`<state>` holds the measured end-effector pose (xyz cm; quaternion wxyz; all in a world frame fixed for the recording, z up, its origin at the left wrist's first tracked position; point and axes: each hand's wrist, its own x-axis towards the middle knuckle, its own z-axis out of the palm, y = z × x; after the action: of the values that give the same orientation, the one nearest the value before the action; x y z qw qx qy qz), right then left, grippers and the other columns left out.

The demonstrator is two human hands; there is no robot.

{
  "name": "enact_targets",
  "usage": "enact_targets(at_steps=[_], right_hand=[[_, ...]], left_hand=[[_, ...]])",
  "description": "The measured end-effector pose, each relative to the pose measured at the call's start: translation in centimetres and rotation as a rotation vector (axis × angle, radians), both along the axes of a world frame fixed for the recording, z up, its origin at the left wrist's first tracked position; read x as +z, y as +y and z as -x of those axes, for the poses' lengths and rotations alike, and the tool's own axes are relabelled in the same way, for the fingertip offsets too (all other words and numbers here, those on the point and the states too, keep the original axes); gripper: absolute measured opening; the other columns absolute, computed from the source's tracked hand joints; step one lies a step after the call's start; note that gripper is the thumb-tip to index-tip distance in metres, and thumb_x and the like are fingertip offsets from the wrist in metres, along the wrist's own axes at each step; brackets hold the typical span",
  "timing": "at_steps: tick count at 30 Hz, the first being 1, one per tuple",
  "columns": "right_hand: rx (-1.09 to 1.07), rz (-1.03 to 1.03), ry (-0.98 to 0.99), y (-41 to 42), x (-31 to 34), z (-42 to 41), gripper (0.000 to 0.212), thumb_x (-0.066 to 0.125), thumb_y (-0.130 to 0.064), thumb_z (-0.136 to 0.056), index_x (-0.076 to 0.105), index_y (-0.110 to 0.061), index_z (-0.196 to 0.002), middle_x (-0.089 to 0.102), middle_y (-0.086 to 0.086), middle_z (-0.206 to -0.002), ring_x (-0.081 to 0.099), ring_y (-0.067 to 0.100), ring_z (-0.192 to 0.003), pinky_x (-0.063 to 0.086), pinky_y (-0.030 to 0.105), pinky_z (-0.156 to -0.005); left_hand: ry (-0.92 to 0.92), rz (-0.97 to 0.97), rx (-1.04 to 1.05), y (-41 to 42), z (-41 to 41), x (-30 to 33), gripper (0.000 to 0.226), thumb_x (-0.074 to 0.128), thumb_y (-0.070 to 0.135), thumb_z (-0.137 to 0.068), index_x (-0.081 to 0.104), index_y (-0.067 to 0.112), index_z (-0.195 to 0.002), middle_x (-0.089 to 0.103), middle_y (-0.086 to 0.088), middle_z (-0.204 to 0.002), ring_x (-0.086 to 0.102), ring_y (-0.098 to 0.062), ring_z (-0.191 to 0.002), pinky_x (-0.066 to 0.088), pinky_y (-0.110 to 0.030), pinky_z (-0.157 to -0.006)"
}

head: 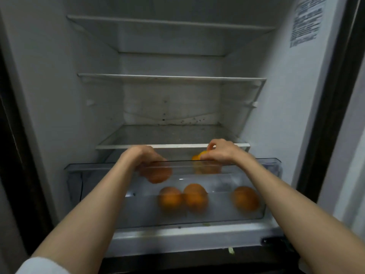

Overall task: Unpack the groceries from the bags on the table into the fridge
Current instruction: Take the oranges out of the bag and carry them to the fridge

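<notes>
Sleeve: a white cuff [42,265] shows at the bottom left corner, on the person's left arm, nearest the camera.
Forearms: both are bare and reach forward and up into the open fridge [296,99], one from each lower corner.
Fridge sill: a white ledge [177,237] runs below the drawer, with a small pale green scrap [231,250] lying just under it to the right.
Drawer: a clear plastic crisper drawer [273,165] sits at the bottom of the fridge, pulled out toward the person.
Oranges in drawer: three lie on the drawer floor, seen blurred through the front wall; two touch side by side near the middle [170,198] [195,196] and the third [245,198] lies apart to the right.
Left hand: the left hand [143,157] dips over the drawer's front rim, fingers curled downward round an orange [158,173] that hangs inside the drawer, above the floor.
Right hand: the right hand [221,152] is at the rim farther right, fingers and thumb bent and clamped on another orange [199,156], whose top shows bright above the rim and whose lower part is seen dimly through the plastic.
Lowest shelf: a glass shelf [169,146] lies just behind the hands, its white front strip level with the knuckles.
Upper shelves: two more [171,77] [169,21] sit above, farther back.
Back wall: white, with dark specks [173,107] near its bottom.
Label: a printed sticker [306,22] is on the right inner wall, too blurred to read.
</notes>
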<state>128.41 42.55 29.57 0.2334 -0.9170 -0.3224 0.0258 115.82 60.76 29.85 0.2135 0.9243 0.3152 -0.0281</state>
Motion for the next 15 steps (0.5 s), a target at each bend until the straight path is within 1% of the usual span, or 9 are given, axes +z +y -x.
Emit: enact_targets(at_steps=[3, 5, 7, 9, 11, 12, 13, 14, 15], right_hand=[[0.008, 0.045, 0.036, 0.2, -0.2, -0.5, 0.029, 0.063, -0.035, -0.081, 0.071, -0.008, -0.091, 0.070, 0.013, -0.088, 0.067, 0.027, -0.085, 0.053, 0.035, -0.078], [0.002, 0.027, 0.018, 0.3, -0.4, -0.7, 0.030, 0.063, -0.035, -0.082, 0.071, -0.006, -0.084, 0.069, 0.013, -0.078, 0.067, 0.026, -0.076, 0.054, 0.036, -0.077], [0.014, 0.018, -0.010, 0.4, -0.7, -0.6, 0.035, 0.061, -0.040, -0.084, 0.069, -0.007, -0.078, 0.066, 0.010, -0.071, 0.067, 0.027, -0.074, 0.054, 0.036, -0.076], [0.013, 0.009, -0.099, 0.4, -0.8, -0.2, 0.040, 0.054, -0.043, -0.088, 0.068, -0.009, -0.071, 0.063, 0.009, -0.070, 0.065, 0.029, -0.079, 0.051, 0.035, -0.073], [0.017, -0.035, -0.197, 0.3, -1.0, 0.6, 0.046, 0.048, -0.045, -0.091, 0.063, -0.014, -0.061, 0.060, 0.009, -0.067, 0.061, 0.030, -0.078, 0.046, 0.033, -0.065], [0.029, -0.063, -0.243, 0.3, -1.1, 1.1, 0.048, 0.045, -0.045, -0.092, 0.058, -0.016, -0.056, 0.058, 0.009, -0.066, 0.060, 0.031, -0.077, 0.043, 0.032, -0.062], [0.041, -0.092, -0.284, 0.3, -1.2, 1.7, 0.049, 0.043, -0.045, -0.093, 0.053, -0.018, -0.053, 0.056, 0.010, -0.066, 0.058, 0.033, -0.077, 0.038, 0.031, -0.060], [0.057, -0.117, -0.317, 0.3, -1.4, 2.3, 0.049, 0.042, -0.045, -0.094, 0.050, -0.019, -0.053, 0.057, 0.011, -0.068, 0.058, 0.034, -0.079, 0.036, 0.031, -0.061], [0.076, -0.135, -0.344, 0.4, -1.5, 3.0, 0.046, 0.041, -0.045, -0.094, 0.054, -0.020, -0.058, 0.061, 0.013, -0.073, 0.058, 0.035, -0.083, 0.036, 0.032, -0.062]], left_hand=[[-0.061, -0.145, 0.047, 0.3, -0.1, 0.4, 0.030, 0.060, 0.030, -0.085, 0.053, 0.014, -0.062, 0.054, -0.001, -0.059, 0.049, -0.014, -0.049, 0.038, -0.020, -0.042], [-0.072, -0.182, 0.020, 0.4, -0.4, 0.5, 0.035, 0.059, 0.036, -0.086, 0.053, 0.014, -0.060, 0.054, -0.001, -0.060, 0.049, -0.013, -0.052, 0.040, -0.023, -0.051], [-0.110, -0.151, -0.009, 0.4, -0.2, -0.1, 0.040, 0.056, 0.043, -0.088, 0.055, 0.014, -0.060, 0.056, -0.001, -0.061, 0.051, -0.013, -0.056, 0.040, -0.026, -0.056], [-0.241, -0.125, -0.009, 0.1, 0.3, -0.7, 0.040, 0.052, 0.042, -0.091, 0.057, 0.014, -0.063, 0.058, -0.002, -0.064, 0.054, -0.015, -0.059, 0.040, -0.026, -0.054], [-0.408, -0.157, -0.008, -0.5, 1.2, -0.9, 0.038, 0.047, 0.040, -0.094, 0.060, 0.015, -0.067, 0.060, -0.005, -0.068, 0.057, -0.021, -0.068, 0.040, -0.029, -0.057], [-0.480, -0.193, -0.014, -0.7, 1.6, -0.9, 0.036, 0.046, 0.038, -0.094, 0.064, 0.015, -0.073, 0.063, -0.007, -0.073, 0.059, -0.025, -0.076, 0.042, -0.031, -0.062], [-0.539, -0.229, -0.027, -0.9, 2.1, -0.8, 0.033, 0.045, 0.036, -0.094, 0.069, 0.015, -0.085, 0.067, -0.010, -0.084, 0.061, -0.028, -0.088, 0.045, -0.033, -0.070], [-0.579, -0.252, -0.045, -1.1, 2.5, -0.7, 0.031, 0.045, 0.034, -0.095, 0.070, 0.015, -0.099, 0.069, -0.011, -0.099, 0.060, -0.029, -0.100, 0.045, -0.033, -0.080], [-0.597, -0.265, -0.068, -1.4, 3.1, -0.8, 0.032, 0.044, 0.033, -0.095, 0.067, 0.016, -0.110, 0.067, -0.009, -0.112, 0.057, -0.027, -0.109, 0.044, -0.033, -0.087]])
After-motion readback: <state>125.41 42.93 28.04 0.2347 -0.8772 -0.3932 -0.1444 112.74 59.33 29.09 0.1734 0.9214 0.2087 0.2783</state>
